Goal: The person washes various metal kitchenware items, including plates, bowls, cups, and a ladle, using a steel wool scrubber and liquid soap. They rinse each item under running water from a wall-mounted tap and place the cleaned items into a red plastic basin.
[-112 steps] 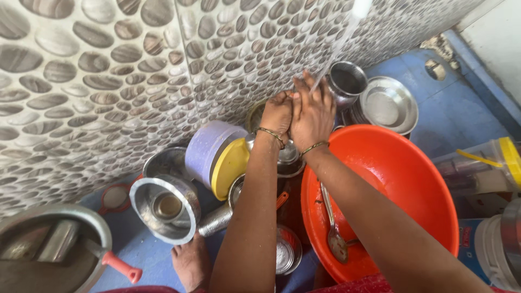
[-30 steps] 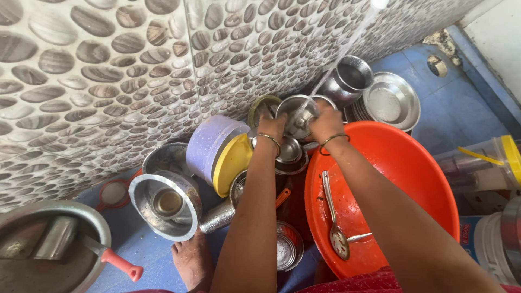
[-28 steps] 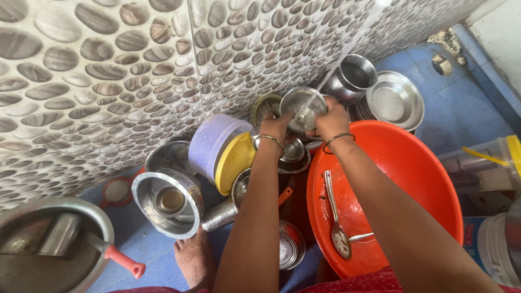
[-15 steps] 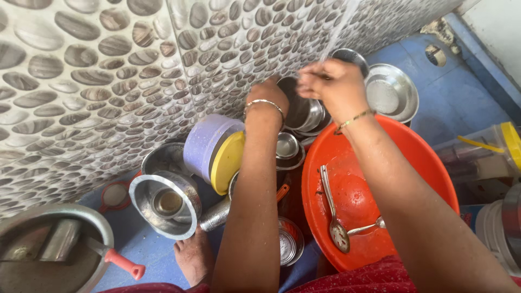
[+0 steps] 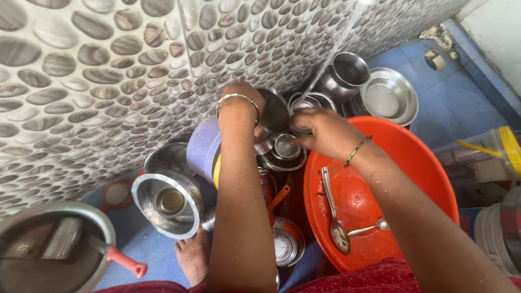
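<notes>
My left hand (image 5: 240, 104) is closed around a round steel vessel (image 5: 274, 113), held tilted close to the pebble-patterned wall. My right hand (image 5: 324, 132) is just right of that vessel with its fingers curled toward the rim; whether it grips anything is hidden. Under both hands stands a stack of small steel bowls (image 5: 285, 148). An orange plastic basin (image 5: 420, 163) lies below my right forearm, with two steel spoons (image 5: 335, 217) in it.
A purple container with a yellow lid (image 5: 203, 154) lies beside my left arm. Steel pots (image 5: 168, 201) stand to the left, and a pan with a red handle (image 5: 51, 255) at lower left. A steel pot (image 5: 347, 73) and a plate (image 5: 388, 97) sit at the back. My bare foot (image 5: 192, 260) rests on the blue floor.
Both hands lifted the steel vessel up toward the wall, then came back down a little. My right hand has dropped from the top of the vessel to its right side.
</notes>
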